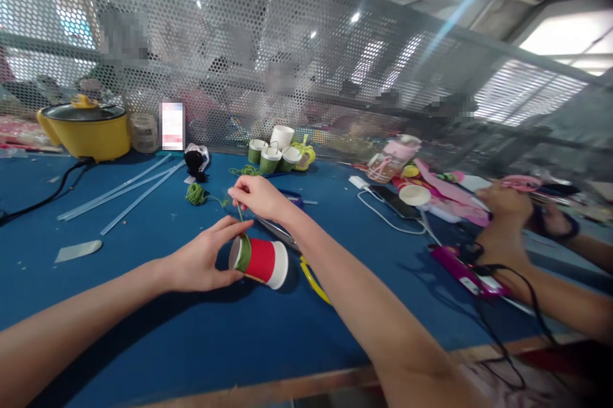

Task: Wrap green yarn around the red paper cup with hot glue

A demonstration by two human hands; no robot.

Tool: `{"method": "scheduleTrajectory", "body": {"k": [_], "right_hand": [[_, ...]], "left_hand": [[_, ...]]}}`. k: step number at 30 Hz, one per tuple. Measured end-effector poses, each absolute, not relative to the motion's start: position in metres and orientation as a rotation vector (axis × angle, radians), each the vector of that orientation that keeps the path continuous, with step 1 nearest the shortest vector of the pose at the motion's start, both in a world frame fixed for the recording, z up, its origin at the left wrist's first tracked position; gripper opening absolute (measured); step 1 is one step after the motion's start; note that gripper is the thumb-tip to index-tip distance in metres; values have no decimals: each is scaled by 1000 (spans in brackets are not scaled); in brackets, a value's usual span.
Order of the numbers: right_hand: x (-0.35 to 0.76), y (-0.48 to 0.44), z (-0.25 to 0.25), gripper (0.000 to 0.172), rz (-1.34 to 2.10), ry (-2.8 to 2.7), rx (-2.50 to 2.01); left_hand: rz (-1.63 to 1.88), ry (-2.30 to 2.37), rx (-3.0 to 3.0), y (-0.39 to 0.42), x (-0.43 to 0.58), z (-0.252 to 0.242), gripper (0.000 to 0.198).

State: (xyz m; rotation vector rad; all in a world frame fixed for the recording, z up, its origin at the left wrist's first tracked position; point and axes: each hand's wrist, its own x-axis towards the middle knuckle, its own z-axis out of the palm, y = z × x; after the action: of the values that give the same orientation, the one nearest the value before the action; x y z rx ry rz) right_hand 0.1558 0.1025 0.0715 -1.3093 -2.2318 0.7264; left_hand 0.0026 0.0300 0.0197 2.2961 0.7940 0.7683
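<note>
A red paper cup [261, 260] lies on its side above the blue table [191, 331], its base end partly wound with green cord. My left hand [204, 259] grips the cup's base with thumb and fingers. My right hand [256, 196] pinches the green cord [239, 211] just above the cup. The cord trails left to a small green bundle [195, 193] on the table. Scissors with yellow handles [297, 251] lie under my right forearm.
Several cord-wrapped cups [272, 154] stand at the back by the perforated metal screen. A yellow pot [86, 128], clear glue sticks [129, 191], a phone with white cable [393, 200] and a pink glue gun [462, 267] are around. Another person's hands [502, 204] work at right.
</note>
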Motion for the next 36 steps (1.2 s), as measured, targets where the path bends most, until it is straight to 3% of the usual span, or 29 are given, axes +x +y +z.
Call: {"method": "scheduleTrajectory", "body": {"k": [5, 10, 13, 18, 22, 36], "right_hand": [[138, 116, 71, 26, 623, -2320, -1396], [152, 112, 66, 21, 555, -2322, -1527], [177, 93, 71, 31, 557, -2285, -1559], [208, 50, 73, 42, 898, -2357, -1325], [204, 33, 61, 56, 859, -2367, -1358], [196, 27, 50, 35, 825, -2228, -1326]], "left_hand": [[776, 803, 2300, 30, 3, 19, 77], [798, 822, 2298, 29, 4, 20, 75], [829, 852, 2282, 31, 5, 19, 74], [854, 877, 2248, 36, 3, 15, 72], [829, 915, 2236, 36, 2, 13, 72], [813, 866, 2113, 35, 2, 16, 74]]}}
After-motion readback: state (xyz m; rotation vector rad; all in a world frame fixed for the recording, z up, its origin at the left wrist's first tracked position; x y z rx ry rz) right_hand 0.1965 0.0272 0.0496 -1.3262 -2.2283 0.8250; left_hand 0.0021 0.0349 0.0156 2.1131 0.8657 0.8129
